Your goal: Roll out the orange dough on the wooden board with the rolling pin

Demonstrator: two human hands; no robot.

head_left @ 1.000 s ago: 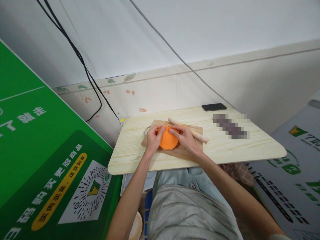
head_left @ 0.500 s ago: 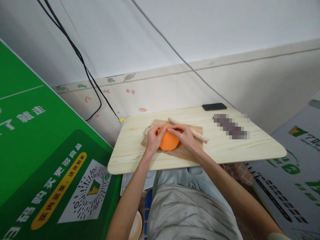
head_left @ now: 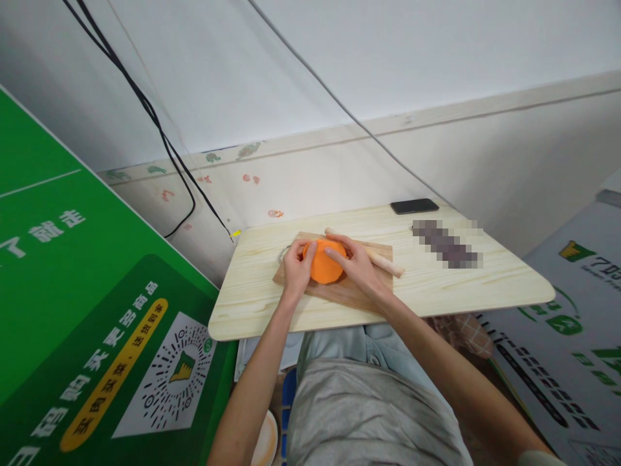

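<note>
A round lump of orange dough sits on a brown wooden board on a pale wooden table. My left hand curls round the dough's left side. On its right side my right hand presses, fingers bent over the top. A wooden rolling pin lies on the board just behind my right hand, partly hidden by it.
A black phone lies at the table's far edge, with a blurred-out patch to its right. A green printed panel stands at the left. Black cables hang down the white wall. My lap is below the table's near edge.
The dough has become rounder and taller as both hands closed in round it. The hands shifted slightly away from me on the board.
</note>
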